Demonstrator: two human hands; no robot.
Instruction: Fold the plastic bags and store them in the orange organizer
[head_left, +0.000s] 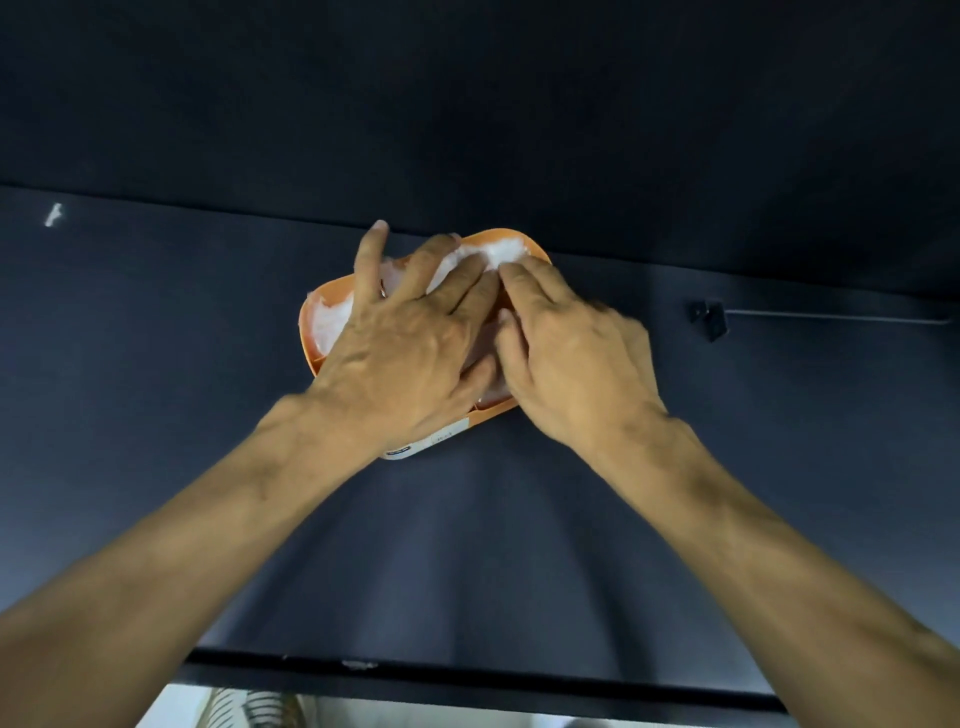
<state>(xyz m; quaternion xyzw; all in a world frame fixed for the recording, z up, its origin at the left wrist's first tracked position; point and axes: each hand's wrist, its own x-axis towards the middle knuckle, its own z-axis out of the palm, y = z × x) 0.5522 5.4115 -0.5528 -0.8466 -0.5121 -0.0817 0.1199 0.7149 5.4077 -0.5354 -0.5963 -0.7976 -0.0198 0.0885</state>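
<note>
An orange organizer (332, 291) sits at the far side of the dark table, against the back wall. Whitish plastic bags (498, 252) fill it and show between my fingers. My left hand (400, 348) lies over the organizer with fingers spread and straight, pressing down on the bags. My right hand (566, 348) rests on the organizer's right half, its fingers flat on the plastic beside my left fingertips. A white label (431, 441) shows on the organizer's near wall below my left hand.
The table is covered by a dark cloth (467, 545) with a black front edge (467, 675). A small black bracket with a thin rod (709, 317) sits at the right. A white scrap (53, 214) lies at the far left.
</note>
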